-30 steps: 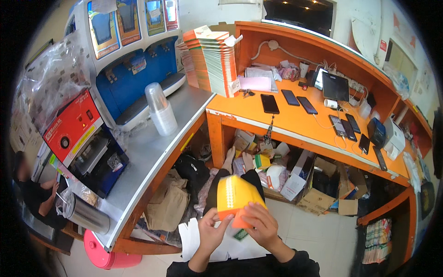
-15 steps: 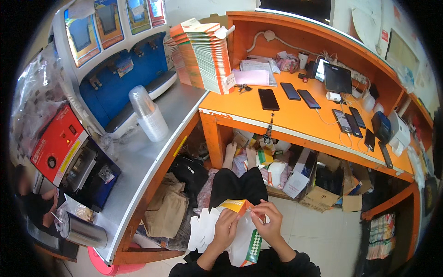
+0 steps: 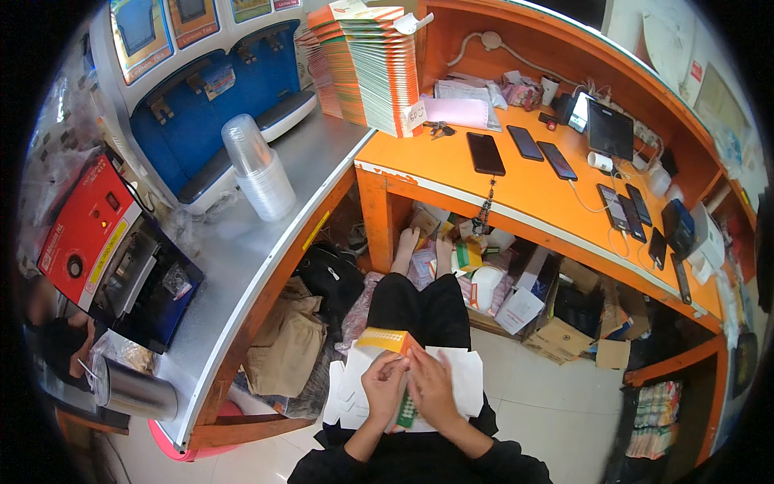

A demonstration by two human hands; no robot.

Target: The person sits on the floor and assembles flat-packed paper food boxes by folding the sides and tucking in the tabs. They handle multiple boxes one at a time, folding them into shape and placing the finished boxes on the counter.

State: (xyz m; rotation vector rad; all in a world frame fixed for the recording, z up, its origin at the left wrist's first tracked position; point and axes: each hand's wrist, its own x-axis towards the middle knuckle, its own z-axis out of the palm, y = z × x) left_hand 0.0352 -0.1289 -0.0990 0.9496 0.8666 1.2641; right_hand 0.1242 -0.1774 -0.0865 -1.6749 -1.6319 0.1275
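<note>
Fingers of the left hand (image 3: 384, 385) and right hand (image 3: 432, 387) pinch a flat orange-and-white carton (image 3: 387, 341) on the lap, over loose white sheets (image 3: 463, 375). A second ago the carton stood raised and bowed open; now it lies lower and flatter, so the folding seems well along. Beyond stand the orange worktop (image 3: 532, 185) with phones (image 3: 486, 153), a steel worktop (image 3: 242, 250) with stacked cups (image 3: 258, 169), and tiled floor (image 3: 556, 411).

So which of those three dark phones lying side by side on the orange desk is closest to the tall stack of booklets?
The leftmost phone, largest of the three, lies nearest the booklet stack; the other two sit farther right.
</note>
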